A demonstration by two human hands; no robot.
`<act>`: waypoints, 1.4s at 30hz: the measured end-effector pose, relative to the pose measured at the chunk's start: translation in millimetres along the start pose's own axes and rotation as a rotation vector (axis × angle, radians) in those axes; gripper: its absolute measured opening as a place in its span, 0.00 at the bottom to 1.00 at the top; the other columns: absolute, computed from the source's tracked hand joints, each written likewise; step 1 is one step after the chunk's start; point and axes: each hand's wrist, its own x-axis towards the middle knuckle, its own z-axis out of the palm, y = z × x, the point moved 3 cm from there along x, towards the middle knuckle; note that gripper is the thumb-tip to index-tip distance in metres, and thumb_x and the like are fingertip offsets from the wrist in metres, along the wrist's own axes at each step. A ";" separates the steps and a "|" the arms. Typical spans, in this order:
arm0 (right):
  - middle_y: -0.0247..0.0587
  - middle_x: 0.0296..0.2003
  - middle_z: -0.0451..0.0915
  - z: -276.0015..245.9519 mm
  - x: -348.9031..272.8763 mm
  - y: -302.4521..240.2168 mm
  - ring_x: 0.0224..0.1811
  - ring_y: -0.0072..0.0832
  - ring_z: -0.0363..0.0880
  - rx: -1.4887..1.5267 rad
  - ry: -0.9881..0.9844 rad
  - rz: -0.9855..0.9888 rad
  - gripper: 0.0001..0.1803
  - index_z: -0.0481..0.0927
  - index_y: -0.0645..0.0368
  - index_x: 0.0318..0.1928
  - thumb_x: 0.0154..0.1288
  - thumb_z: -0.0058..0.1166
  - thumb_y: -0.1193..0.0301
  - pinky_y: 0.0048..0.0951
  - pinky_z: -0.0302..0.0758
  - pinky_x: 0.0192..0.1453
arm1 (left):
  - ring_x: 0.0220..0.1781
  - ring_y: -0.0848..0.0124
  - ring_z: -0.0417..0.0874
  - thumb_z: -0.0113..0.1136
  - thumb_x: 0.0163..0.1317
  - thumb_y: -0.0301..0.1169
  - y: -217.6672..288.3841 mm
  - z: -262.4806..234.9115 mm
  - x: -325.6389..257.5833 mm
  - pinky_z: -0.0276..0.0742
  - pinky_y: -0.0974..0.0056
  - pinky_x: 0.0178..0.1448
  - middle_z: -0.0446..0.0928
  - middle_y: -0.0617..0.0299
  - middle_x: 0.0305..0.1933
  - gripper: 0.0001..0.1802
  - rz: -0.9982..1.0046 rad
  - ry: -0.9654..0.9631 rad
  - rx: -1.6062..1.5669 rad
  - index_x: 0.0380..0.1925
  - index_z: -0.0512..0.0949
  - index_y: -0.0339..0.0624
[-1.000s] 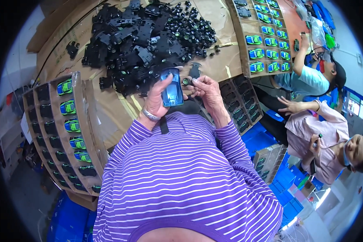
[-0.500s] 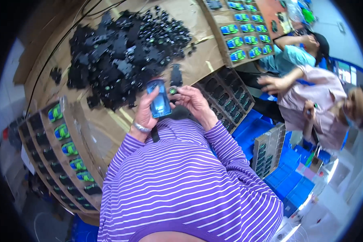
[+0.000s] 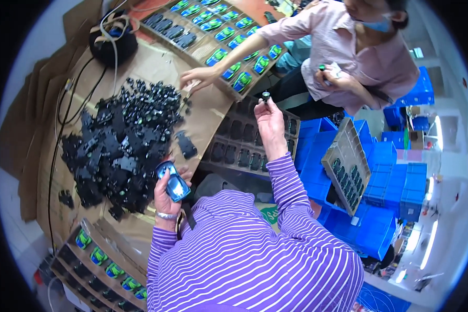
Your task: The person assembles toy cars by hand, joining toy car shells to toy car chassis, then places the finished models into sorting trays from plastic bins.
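In my left hand (image 3: 166,199) is a glossy blue, rounded rectangular piece (image 3: 177,186) with a bright pale patch; its exact kind is unclear. The hand is near the front right edge of a large heap of black plastic parts (image 3: 122,151). My right hand (image 3: 271,124) is raised over a tray of black parts (image 3: 239,150), its fingertips pinching a small dark round part (image 3: 266,96) with a light greenish face. One flat black plate (image 3: 186,144) lies apart from the heap, on the brown cardboard surface (image 3: 205,122).
A co-worker's hand (image 3: 200,79) reaches to the heap's far right edge. Beyond is a tray of green-and-blue toy cars (image 3: 224,34); another such tray (image 3: 96,260) stands lower left. Blue crates (image 3: 309,151) and a tilted tray (image 3: 347,166) are at right. A black cable (image 3: 54,156) runs along the left.
My right hand has moved away from the blue piece, up and to the right, with the small round part. The view has turned; the co-worker's arm now stretches to the heap.
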 end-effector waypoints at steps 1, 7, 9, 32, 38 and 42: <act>0.47 0.35 0.82 -2.6 9.3 -10.8 0.33 0.29 0.83 0.011 -0.004 -0.028 0.08 0.79 0.67 0.42 0.72 0.55 0.72 0.31 0.85 0.43 | 0.49 0.49 0.86 0.52 0.73 0.37 -3.5 -4.9 1.8 0.88 0.54 0.43 0.80 0.39 0.52 0.25 -0.010 0.031 -0.047 0.66 0.66 0.42; 0.43 0.33 0.83 -11.4 41.9 -46.3 0.32 0.27 0.84 0.053 0.096 -0.153 0.07 0.78 0.65 0.38 0.71 0.57 0.73 0.33 0.85 0.44 | 0.44 0.54 0.86 0.51 0.74 0.39 -3.4 -2.9 -3.1 0.86 0.55 0.45 0.81 0.43 0.50 0.24 -0.021 0.046 -0.043 0.67 0.66 0.45; 0.43 0.32 0.83 -15.5 50.5 -55.1 0.31 0.27 0.84 0.063 0.094 -0.181 0.07 0.78 0.65 0.38 0.71 0.57 0.73 0.34 0.85 0.44 | 0.43 0.56 0.86 0.50 0.75 0.39 -4.3 1.4 -3.8 0.85 0.56 0.44 0.81 0.43 0.49 0.23 -0.012 0.045 -0.048 0.66 0.66 0.45; 0.42 0.31 0.81 72.0 21.2 -99.3 0.37 0.32 0.83 0.215 -0.096 -0.192 0.06 0.80 0.65 0.39 0.71 0.57 0.74 0.30 0.84 0.38 | 0.40 0.57 0.86 0.53 0.73 0.39 -3.8 -13.7 -2.9 0.86 0.56 0.44 0.82 0.44 0.48 0.23 -0.018 0.047 -0.095 0.65 0.68 0.47; 0.43 0.34 0.80 84.3 27.3 -104.6 0.37 0.30 0.82 0.203 -0.082 -0.233 0.06 0.79 0.65 0.40 0.71 0.57 0.74 0.29 0.83 0.38 | 0.40 0.57 0.86 0.53 0.73 0.40 -3.1 -11.7 -0.1 0.85 0.57 0.43 0.82 0.44 0.47 0.21 -0.032 0.059 -0.124 0.63 0.70 0.49; 0.42 0.34 0.81 90.2 -0.9 -69.9 0.31 0.24 0.81 0.038 -0.123 -0.182 0.06 0.79 0.64 0.40 0.71 0.57 0.73 0.25 0.83 0.34 | 0.41 0.56 0.85 0.53 0.73 0.40 -1.6 -6.5 -2.5 0.85 0.57 0.44 0.82 0.45 0.47 0.22 -0.029 0.040 -0.158 0.65 0.69 0.50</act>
